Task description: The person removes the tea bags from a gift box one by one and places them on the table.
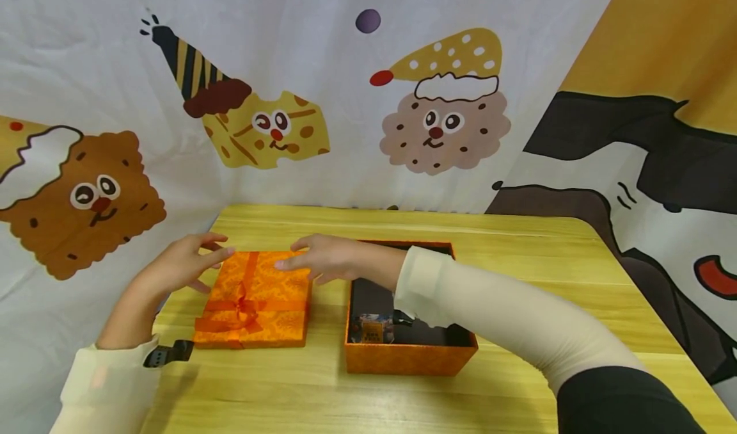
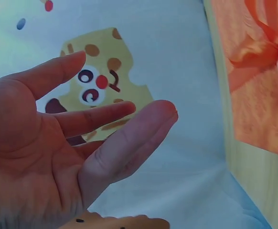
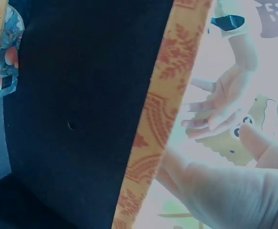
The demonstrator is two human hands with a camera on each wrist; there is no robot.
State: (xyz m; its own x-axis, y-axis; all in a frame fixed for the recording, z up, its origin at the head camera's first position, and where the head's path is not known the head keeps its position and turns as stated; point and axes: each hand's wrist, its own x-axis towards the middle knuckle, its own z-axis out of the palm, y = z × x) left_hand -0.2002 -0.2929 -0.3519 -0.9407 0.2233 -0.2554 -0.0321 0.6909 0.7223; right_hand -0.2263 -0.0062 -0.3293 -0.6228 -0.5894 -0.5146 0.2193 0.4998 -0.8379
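Note:
An orange patterned gift box lid (image 1: 273,290) lies on the table, its ribbon tied in a bow (image 1: 244,311). My left hand (image 1: 187,261) is at the lid's left side, fingers spread and holding nothing. In the left wrist view that hand (image 2: 48,129) has extended fingers, with the lid off to the right. Reaching across from the right, my right hand (image 1: 328,258) hovers by the lid's far right corner with loosely extended fingers. Its forearm passes over the open gift box (image 1: 403,360), which is dark inside. A small printed packet (image 1: 373,333) lies in the box's near left corner.
The wooden table (image 1: 530,274) ends at a cartoon-printed curtain (image 1: 345,133) behind and at the left. The box's patterned wall (image 3: 151,119) rises close to my right hand in the right wrist view. A black wrist strap (image 1: 167,354) is on my left sleeve.

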